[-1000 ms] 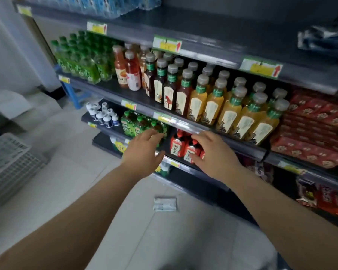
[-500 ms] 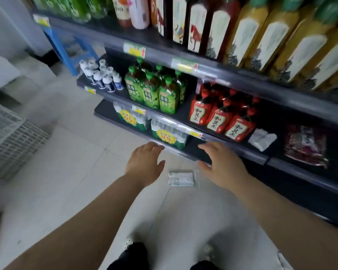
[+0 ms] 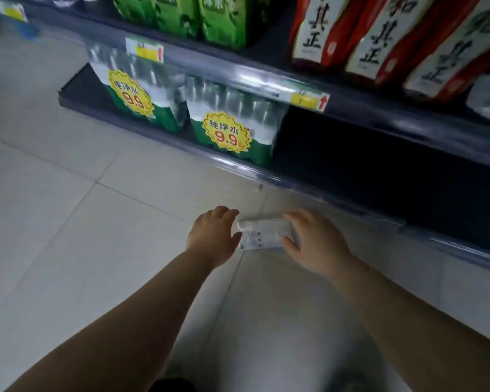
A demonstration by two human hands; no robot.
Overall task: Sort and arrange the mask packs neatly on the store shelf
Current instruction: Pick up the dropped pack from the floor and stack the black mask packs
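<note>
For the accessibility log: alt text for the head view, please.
Two bare hands reach down to a white mask pack on the tiled floor: the right hand grips its right end, the left hand touches its left end. Behind, the bottom shelf holds two water packs.

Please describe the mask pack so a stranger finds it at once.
Find the dark bottom shelf with water multipacks. On the pale floor tiles before it, between the left hand and right hand, lies the mask pack. It is the only flat white packet there.
</note>
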